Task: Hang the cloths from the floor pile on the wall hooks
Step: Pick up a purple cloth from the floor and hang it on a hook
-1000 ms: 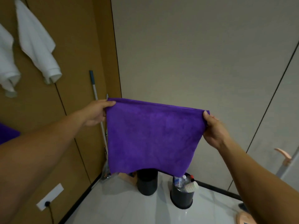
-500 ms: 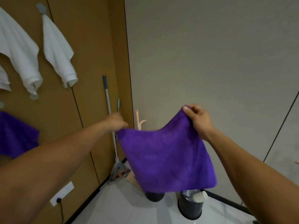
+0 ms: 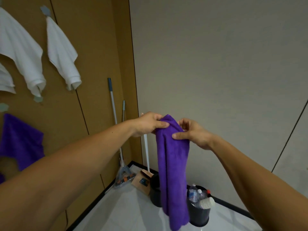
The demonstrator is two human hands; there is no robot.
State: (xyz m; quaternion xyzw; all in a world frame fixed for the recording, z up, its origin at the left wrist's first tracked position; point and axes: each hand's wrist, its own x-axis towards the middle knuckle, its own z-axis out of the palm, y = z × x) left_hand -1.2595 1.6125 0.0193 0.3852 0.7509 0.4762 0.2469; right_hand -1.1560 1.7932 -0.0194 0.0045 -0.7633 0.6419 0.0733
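Note:
A purple cloth (image 3: pixel 173 167) hangs bunched lengthwise in front of me, folded over at its top. My left hand (image 3: pixel 150 123) pinches that top from the left. My right hand (image 3: pixel 191 132) grips it from the right, thumb pressed on the front. On the brown wall panel at left, white cloths (image 3: pixel 61 54) (image 3: pixel 21 52) hang from grey hooks (image 3: pixel 45 10), and another purple cloth (image 3: pixel 20 142) hangs lower down. A bare grey hook (image 3: pixel 38 98) sits below the white cloths. The floor pile is out of view.
In the corner lean a mop handle (image 3: pixel 113 104) and a white brush handle (image 3: pixel 147 154). Two black bins (image 3: pixel 199 214) stand on the pale floor, one holding bottles and a paper cup. A cardboard box (image 3: pixel 141 181) lies beside them. A grey wall is ahead.
The cloth was held spread wide; my hands came together, gathering it into a narrow hanging bundle. The view has swung left, showing more of the hooks.

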